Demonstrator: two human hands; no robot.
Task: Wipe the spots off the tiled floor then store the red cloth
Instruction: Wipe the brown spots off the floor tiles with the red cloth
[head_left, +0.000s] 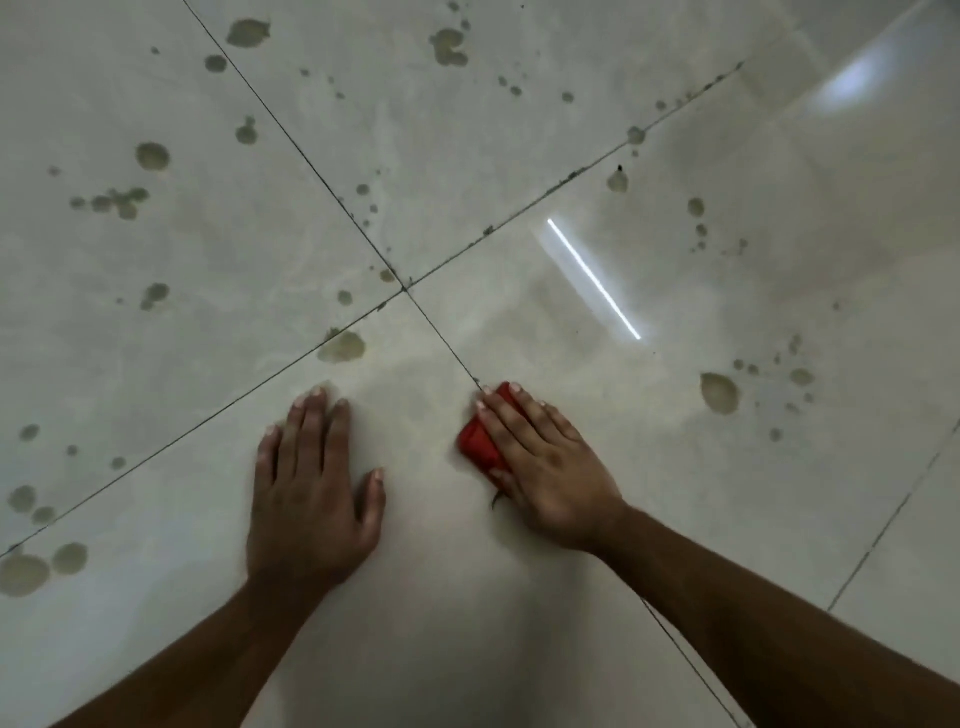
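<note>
Red fabric, folded into a compact pad, is being pressed flat against the floor: the red cloth (480, 441) is lying under the right hand (540, 467), just right of a dark grout line, with only its left edge and far corner showing beyond the fingers. It is being covered rather than gripped; the right fingers (511, 415) are being held straight and close together, the palm lying on top of the pad. A short dark thread or fleck is being seen at the cloth's near edge, by the thumb.

Beside it, the left hand (311, 493) is being rested palm-down on the bare tile, fingers extended and slightly spread, nothing being held; a clear strip of floor is separating it from the cloth.

The tiled floor (519, 597) is being shown as large, pale, glossy squares with faint marbling, divided by thin dark grout lines (332, 184) that are crossing just beyond the hands. Dull olive-brown spots (343, 347), rounded and irregular, are being scattered over the far, left and right tiles in single blotches and small clusters; the nearest is lying just beyond the left fingertips. A thin bright bar of reflected light (595, 280) is being mirrored on the right-hand tile.
</note>
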